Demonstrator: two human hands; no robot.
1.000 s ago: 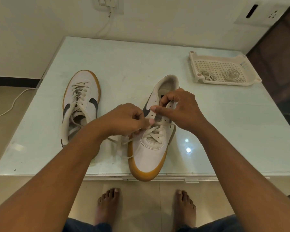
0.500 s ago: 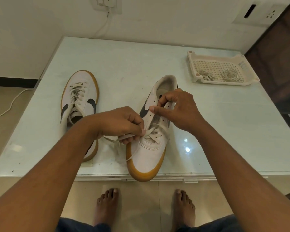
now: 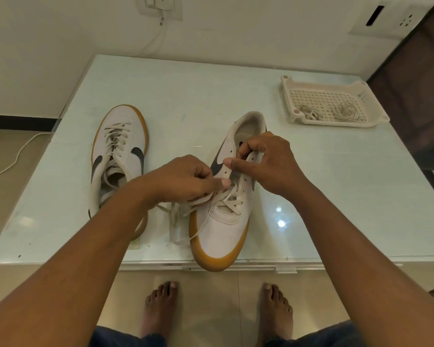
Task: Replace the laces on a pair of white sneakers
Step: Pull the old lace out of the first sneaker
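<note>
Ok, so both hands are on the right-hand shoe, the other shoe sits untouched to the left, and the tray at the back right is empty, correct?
Not quite. The head view shows the tray holds two bundles of laces. The rest stands: left hand and right hand work the right-hand shoe; the other shoe sits untouched.

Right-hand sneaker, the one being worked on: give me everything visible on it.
The right-hand sneaker is white, leather-like, with a gum-tan sole and a dark swoosh on its side. It lies on the glass table, toe toward the person and jutting past the near edge. Its lace crosses only the lower eyelets; the upper ones are bare, with slack trailing left. The left hand pinches the lace; the right hand holds the upper by the tongue.
</note>
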